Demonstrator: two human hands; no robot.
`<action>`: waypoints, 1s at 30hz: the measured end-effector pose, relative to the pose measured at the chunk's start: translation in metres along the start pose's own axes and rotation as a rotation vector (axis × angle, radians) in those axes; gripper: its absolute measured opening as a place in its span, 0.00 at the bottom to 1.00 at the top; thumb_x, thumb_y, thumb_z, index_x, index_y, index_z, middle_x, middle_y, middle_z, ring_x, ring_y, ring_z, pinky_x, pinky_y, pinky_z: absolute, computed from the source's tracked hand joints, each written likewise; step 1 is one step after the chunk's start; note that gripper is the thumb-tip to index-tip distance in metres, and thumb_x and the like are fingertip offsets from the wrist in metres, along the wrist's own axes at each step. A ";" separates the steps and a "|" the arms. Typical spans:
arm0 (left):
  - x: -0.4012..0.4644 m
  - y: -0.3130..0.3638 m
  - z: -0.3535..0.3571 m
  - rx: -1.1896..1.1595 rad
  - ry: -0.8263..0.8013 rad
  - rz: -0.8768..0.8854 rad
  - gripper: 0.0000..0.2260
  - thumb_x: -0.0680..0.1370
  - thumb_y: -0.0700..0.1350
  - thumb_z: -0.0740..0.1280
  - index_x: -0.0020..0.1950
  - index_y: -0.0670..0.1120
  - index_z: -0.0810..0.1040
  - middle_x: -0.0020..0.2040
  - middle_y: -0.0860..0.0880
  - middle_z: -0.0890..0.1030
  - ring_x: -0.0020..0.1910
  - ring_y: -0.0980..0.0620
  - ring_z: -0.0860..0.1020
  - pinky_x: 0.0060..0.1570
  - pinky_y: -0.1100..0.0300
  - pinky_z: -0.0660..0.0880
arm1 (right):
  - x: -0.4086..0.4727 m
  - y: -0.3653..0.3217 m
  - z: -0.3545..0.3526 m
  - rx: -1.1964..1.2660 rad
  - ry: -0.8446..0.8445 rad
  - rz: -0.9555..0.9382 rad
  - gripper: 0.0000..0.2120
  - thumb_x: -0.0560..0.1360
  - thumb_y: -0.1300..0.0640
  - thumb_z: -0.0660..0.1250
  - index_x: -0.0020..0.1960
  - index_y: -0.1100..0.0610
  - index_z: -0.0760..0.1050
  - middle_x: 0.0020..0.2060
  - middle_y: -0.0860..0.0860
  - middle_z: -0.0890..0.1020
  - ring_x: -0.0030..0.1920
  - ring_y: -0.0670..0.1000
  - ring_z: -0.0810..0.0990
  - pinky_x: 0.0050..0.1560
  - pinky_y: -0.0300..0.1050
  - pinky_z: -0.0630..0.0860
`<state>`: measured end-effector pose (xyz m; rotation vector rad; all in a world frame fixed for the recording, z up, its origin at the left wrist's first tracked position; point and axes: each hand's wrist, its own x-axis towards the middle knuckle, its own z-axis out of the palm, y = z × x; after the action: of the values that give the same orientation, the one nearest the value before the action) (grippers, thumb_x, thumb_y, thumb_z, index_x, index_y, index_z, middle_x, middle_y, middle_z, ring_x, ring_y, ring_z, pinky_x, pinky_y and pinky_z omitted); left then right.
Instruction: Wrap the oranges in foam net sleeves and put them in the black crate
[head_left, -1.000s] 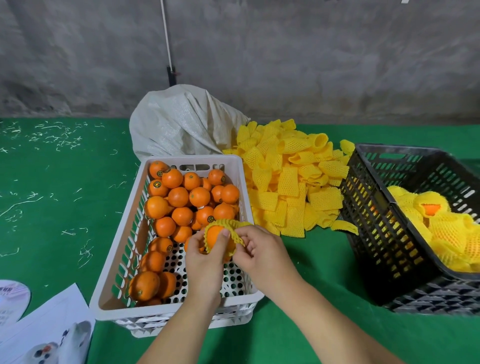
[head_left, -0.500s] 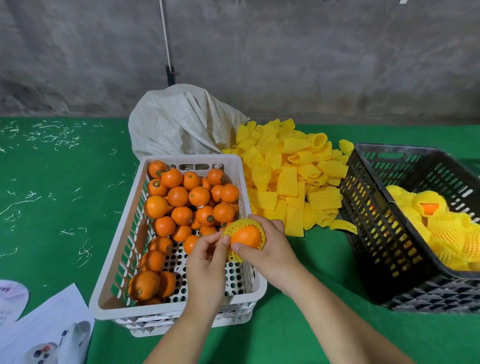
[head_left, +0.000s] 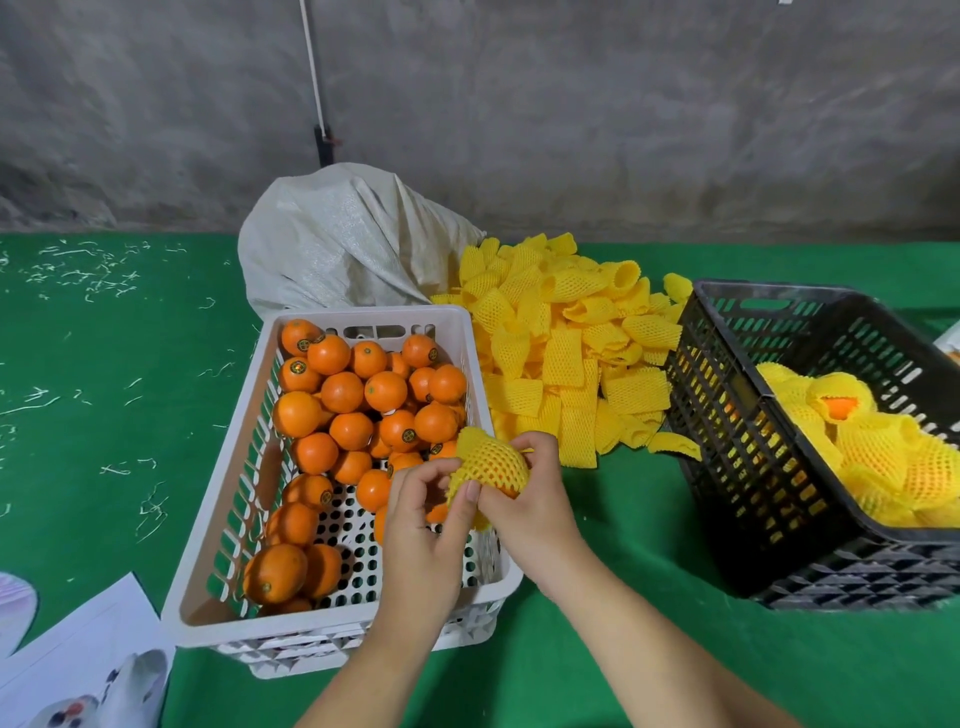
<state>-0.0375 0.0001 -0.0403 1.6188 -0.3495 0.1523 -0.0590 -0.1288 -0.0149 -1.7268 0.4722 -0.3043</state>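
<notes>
Both hands (head_left: 483, 499), sleeve (head_left: 485, 460) now covering orange

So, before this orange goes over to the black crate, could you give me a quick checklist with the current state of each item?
1. Sleeve covers the orange: mostly, a bit of peel shows at the lower end; not ok yet.
2. Right hand grips the wrapped fruit: ok.
3. Left hand pinches the sleeve's edge: ok.
4. Black crate has room: ok.
5. Path to the crate is bare cloth: ok.
6. Sleeve untorn: cannot tell.
</notes>
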 end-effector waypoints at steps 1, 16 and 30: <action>0.001 -0.001 0.000 -0.039 -0.010 -0.040 0.13 0.80 0.52 0.72 0.64 0.53 0.79 0.55 0.60 0.78 0.57 0.50 0.80 0.55 0.61 0.78 | 0.000 0.001 -0.001 0.005 -0.011 0.006 0.29 0.68 0.50 0.75 0.64 0.40 0.66 0.63 0.47 0.69 0.59 0.44 0.75 0.47 0.37 0.76; -0.004 0.002 -0.005 -0.249 -0.031 -0.053 0.12 0.79 0.57 0.71 0.61 0.58 0.80 0.49 0.52 0.78 0.48 0.51 0.78 0.49 0.57 0.78 | -0.005 -0.004 0.000 0.119 0.018 -0.081 0.22 0.66 0.52 0.71 0.57 0.35 0.79 0.61 0.48 0.77 0.58 0.41 0.79 0.56 0.43 0.80; 0.010 -0.004 -0.017 -0.114 -0.269 -0.250 0.32 0.78 0.74 0.63 0.81 0.70 0.61 0.81 0.55 0.69 0.79 0.50 0.70 0.76 0.43 0.71 | 0.004 -0.015 0.004 0.166 -0.442 0.174 0.39 0.60 0.26 0.78 0.68 0.29 0.70 0.67 0.42 0.78 0.66 0.46 0.80 0.65 0.52 0.79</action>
<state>-0.0253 0.0159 -0.0398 1.5576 -0.3507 -0.2732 -0.0511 -0.1250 -0.0017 -1.5213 0.2608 0.1597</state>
